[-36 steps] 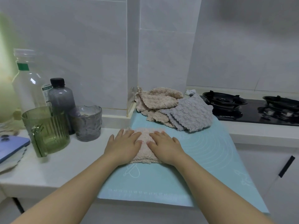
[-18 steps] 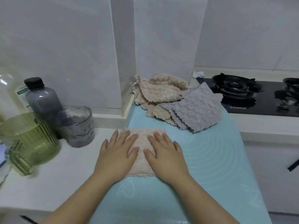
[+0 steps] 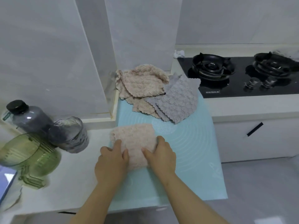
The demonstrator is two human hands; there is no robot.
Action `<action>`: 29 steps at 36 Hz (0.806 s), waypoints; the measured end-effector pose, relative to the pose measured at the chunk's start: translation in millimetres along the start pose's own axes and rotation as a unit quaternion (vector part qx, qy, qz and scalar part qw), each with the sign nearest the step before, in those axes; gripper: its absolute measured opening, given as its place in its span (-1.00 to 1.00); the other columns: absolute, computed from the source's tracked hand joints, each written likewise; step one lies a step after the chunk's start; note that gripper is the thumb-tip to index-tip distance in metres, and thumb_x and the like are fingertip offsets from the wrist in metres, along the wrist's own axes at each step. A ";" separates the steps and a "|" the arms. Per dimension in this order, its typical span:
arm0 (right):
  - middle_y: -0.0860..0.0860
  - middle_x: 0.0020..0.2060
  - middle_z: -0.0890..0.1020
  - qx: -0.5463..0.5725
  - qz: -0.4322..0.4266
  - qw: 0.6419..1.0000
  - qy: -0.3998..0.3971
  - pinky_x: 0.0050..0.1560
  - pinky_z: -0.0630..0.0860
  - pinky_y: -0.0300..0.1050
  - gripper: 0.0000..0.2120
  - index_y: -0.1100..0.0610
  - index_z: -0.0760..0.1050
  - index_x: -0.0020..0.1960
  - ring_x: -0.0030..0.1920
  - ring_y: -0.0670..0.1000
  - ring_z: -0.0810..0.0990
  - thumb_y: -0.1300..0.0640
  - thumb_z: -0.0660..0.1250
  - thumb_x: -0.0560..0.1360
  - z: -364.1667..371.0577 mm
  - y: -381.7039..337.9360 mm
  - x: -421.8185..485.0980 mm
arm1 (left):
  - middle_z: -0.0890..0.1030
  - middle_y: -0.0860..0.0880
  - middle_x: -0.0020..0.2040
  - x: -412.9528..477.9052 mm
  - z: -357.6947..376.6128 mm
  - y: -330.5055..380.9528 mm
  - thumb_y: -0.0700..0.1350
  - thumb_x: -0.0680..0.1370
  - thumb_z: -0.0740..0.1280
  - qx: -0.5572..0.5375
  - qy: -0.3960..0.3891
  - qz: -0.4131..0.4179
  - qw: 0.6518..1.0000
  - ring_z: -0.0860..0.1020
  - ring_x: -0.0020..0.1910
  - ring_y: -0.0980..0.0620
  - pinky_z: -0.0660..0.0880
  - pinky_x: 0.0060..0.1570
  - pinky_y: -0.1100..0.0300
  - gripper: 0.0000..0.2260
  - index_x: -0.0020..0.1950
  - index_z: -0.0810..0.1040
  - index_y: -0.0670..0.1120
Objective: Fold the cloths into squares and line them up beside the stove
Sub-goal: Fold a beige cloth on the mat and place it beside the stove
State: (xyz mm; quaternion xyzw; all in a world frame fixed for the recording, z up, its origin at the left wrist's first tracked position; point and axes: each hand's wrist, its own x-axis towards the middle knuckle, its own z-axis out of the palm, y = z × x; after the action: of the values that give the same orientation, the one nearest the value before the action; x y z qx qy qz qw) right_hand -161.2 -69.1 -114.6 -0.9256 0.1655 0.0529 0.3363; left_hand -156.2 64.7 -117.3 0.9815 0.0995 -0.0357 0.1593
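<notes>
both hands [image 3: 135, 159] seem to pinch the folded pink cloth [image 3: 135, 139] on the mat [image 3: 194, 151].

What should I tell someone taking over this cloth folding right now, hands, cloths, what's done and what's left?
Left hand and right hand: both grip the near edge of the folded pink cloth, fingers curled around it.
That cloth lies on the blue mat, near its left edge, folded roughly square.
Unfolded pile at the back of the mat: beige cloths and a grey cloth, next to the stove.
Done: one cloth folded.
Left: place it beside the stove, then fold and line up the rest of the pile.
</notes>
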 end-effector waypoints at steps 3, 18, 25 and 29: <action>0.00 0.00 0.54 0.031 0.035 0.997 -0.055 0.08 0.38 -0.06 -0.59 0.13 0.38 0.15 0.10 0.08 0.52 -0.10 0.33 0.45 -9.2 -0.6 3.4 | 0.37 -0.22 0.23 7.1 -5.7 5.0 0.05 0.57 0.17 -0.121 -0.089 -0.055 0.987 0.49 0.06 -0.21 0.36 -0.06 0.08 -0.48 0.49 0.07 0.03; 0.10 -0.08 0.64 0.598 0.169 0.783 -0.021 -0.06 0.57 0.02 -0.92 0.15 0.47 -0.03 -0.12 0.08 0.62 0.23 0.33 0.48 -133.3 105.4 23.2 | 0.41 0.13 0.10 10.0 -5.1 171.7 -0.15 0.56 0.29 -0.467 -0.240 0.066 0.848 0.48 0.00 0.13 0.45 -0.01 0.24 -0.65 0.29 0.36 0.12; 0.03 -0.06 0.62 0.614 0.150 0.773 0.052 -0.16 0.60 -0.10 -0.92 0.10 0.45 0.02 -0.10 0.01 0.61 0.19 0.27 0.53 -254.8 216.1 45.2 | 0.40 0.05 0.35 -18.2 43.7 329.3 -0.15 0.55 0.30 -0.459 -0.290 0.127 0.830 0.43 0.26 -0.01 0.34 0.30 0.11 -0.79 0.11 0.51 0.12; 0.02 -0.09 0.62 0.605 0.148 0.777 0.089 -0.25 0.57 -0.13 -0.96 0.09 0.45 -0.02 -0.12 -0.01 0.61 0.18 0.25 0.54 -321.9 288.5 54.3 | 0.45 0.02 0.29 -49.2 74.1 431.3 -0.20 0.54 0.31 -0.488 -0.309 0.118 0.808 0.48 0.19 -0.03 0.40 0.27 0.07 -0.81 0.05 0.53 0.09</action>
State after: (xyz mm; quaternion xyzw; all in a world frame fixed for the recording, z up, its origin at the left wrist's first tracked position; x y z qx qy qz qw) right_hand -213.1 -497.3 -53.2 -0.4957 0.3275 -0.0913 0.7992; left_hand -117.9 -368.9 -50.6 0.7156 -0.0671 -0.2645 0.6430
